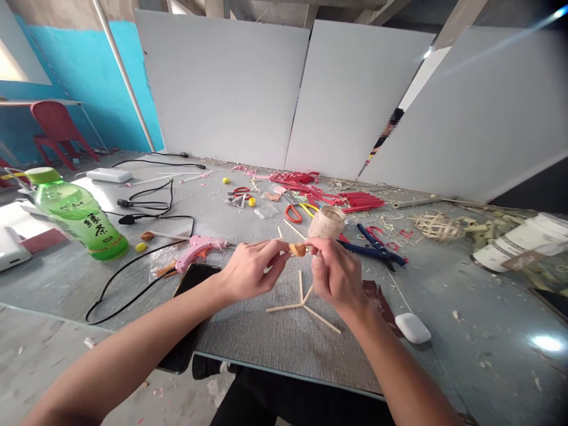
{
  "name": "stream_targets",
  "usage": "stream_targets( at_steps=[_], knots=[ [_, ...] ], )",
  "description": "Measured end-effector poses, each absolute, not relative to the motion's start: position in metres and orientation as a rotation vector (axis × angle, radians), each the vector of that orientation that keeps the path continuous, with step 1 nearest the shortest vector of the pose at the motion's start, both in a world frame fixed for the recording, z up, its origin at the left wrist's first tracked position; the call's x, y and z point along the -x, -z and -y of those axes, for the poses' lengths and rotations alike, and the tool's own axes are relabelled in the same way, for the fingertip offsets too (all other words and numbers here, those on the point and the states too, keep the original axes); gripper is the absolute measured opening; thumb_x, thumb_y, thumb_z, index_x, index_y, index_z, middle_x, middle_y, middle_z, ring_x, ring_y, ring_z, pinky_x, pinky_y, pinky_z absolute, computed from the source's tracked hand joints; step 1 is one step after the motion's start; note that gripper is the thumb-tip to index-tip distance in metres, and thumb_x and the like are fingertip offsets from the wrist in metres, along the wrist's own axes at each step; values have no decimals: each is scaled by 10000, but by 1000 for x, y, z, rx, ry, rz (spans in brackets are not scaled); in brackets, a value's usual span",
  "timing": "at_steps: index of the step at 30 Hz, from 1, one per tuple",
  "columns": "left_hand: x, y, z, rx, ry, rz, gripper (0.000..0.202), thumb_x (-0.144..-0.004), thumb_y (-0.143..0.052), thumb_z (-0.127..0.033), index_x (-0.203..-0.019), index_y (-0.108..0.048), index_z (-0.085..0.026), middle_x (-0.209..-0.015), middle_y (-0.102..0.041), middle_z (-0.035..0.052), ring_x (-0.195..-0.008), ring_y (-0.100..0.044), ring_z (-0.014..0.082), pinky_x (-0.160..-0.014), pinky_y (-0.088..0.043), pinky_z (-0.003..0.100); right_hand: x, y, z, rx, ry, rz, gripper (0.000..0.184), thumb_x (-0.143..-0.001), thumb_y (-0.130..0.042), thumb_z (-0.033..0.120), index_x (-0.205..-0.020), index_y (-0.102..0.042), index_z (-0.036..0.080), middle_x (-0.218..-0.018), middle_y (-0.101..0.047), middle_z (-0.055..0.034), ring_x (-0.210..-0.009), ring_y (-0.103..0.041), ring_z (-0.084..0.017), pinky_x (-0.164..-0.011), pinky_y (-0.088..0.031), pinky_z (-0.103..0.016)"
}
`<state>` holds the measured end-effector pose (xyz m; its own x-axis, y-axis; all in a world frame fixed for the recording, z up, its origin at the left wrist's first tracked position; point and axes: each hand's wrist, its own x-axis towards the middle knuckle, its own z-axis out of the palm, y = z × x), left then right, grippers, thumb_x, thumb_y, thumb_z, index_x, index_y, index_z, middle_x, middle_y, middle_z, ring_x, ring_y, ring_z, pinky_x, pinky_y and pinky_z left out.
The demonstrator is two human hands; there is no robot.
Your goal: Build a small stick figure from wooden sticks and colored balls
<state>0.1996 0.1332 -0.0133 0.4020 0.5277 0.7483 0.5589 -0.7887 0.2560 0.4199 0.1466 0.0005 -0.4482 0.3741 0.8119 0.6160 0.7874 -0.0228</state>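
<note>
My left hand (251, 269) and my right hand (333, 273) meet above the grey table (275, 349), both pinched on a small tan bead-like piece (297, 249) held between their fingertips. A thin stick seems to run through the piece, but it is too small to be sure. Directly beneath my hands, a few thin wooden sticks joined at one point (304, 305) lie flat on the table. A pink glue gun (198, 248) rests just left of my left hand, and a black phone (189, 313) lies under my left wrist.
A green drink bottle (76, 214) lies at the left beside black cables (146, 207). Red paper strips (337, 195), red scissors (239, 191), a tape roll (327, 222), blue pliers (377, 245), a woven ball (437, 226) and a white earbud case (412, 328) are scattered around. White boards stand behind.
</note>
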Motion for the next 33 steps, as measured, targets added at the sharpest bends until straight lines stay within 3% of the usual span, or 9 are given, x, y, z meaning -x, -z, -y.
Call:
stream_targets(
  at_steps=[3, 6, 9, 12, 20, 23, 26, 29, 33],
  knots=[
    [-198, 21, -141, 2484, 1516, 1124, 76, -1039, -520, -199, -1081, -578, -174, -684, -584, -55, -505, -474, 58, -496, -356, 190, -432, -5, -142, 817, 50, 2188, 318, -1074, -371, 370, -933, -617, 226, -729, -646, -15, -645, -604, -168, -627, -450, -315],
    [-198, 26, -149, 2394, 1689, 1224, 62, -1043, -547, -224, -1057, -575, -170, -664, -544, -72, -499, -449, 45, -495, -347, 165, -448, -12, -141, 976, -429, 2407, 281, -981, -620, 511, -909, -659, 243, -603, -524, 59, -528, -485, -123, -531, -370, -275],
    [-197, 27, -154, 2345, 1771, 1284, 85, -1047, -540, -246, -1029, -572, -169, -656, -536, -71, -505, -451, 46, -502, -356, 156, -458, -15, -144, 1103, -849, 2502, 336, -824, -816, 529, -995, -728, 254, -641, -593, 61, -562, -514, -118, -525, -379, -247],
    [-196, 29, -154, 2321, 1756, 1304, 91, -1045, -541, -255, -1034, -578, -173, -660, -555, -67, -496, -457, 45, -496, -356, 153, -458, -11, -150, 1161, -1012, 2491, 197, -887, -762, 435, -892, -767, 238, -686, -675, 27, -618, -571, -124, -568, -413, -242],
    [-202, 37, -148, 2370, 1483, 1138, 176, -1089, -492, -294, -1102, -612, -165, -704, -693, -36, -452, -521, 43, -467, -364, 171, -445, 15, -173, 1249, -505, 2240, 195, -966, -653, 382, -898, -732, 216, -805, -750, -22, -676, -643, -162, -657, -455, -285],
    [-203, 36, -145, 2348, 1399, 1049, 195, -1103, -463, -282, -1103, -611, -156, -731, -724, -23, -463, -569, 49, -443, -348, 188, -447, 17, -172, 1220, -354, 2253, 300, -972, -641, 477, -1089, -710, 209, -751, -704, -7, -630, -623, -161, -620, -441, -278],
    [-205, 32, -140, 2318, 1327, 936, 159, -1100, -471, -238, -1100, -606, -154, -741, -734, -27, -496, -622, 56, -438, -352, 201, -446, 10, -160, 1175, 3, 2119, 462, -1048, -467, 550, -1243, -611, 156, -724, -666, -4, -572, -589, -155, -571, -408, -275],
    [-206, 28, -133, 2302, 1240, 859, 114, -1091, -497, -209, -1124, -590, -153, -774, -746, -26, -512, -642, 68, -442, -381, 220, -436, 3, -143, 1022, 324, 2076, 551, -1090, -262, 580, -1144, -594, 144, -695, -658, -14, -534, -584, -149, -527, -381, -276],
    [-208, 27, -124, 2383, 1080, 804, 161, -1105, -425, -192, -1175, -557, -131, -819, -742, 6, -580, -680, 103, -450, -431, 242, -415, 2, -127, 895, 680, 2104, 532, -1089, -301, 596, -986, -592, 163, -623, -623, -1, -520, -588, -149, -500, -338, -291]
  ],
)
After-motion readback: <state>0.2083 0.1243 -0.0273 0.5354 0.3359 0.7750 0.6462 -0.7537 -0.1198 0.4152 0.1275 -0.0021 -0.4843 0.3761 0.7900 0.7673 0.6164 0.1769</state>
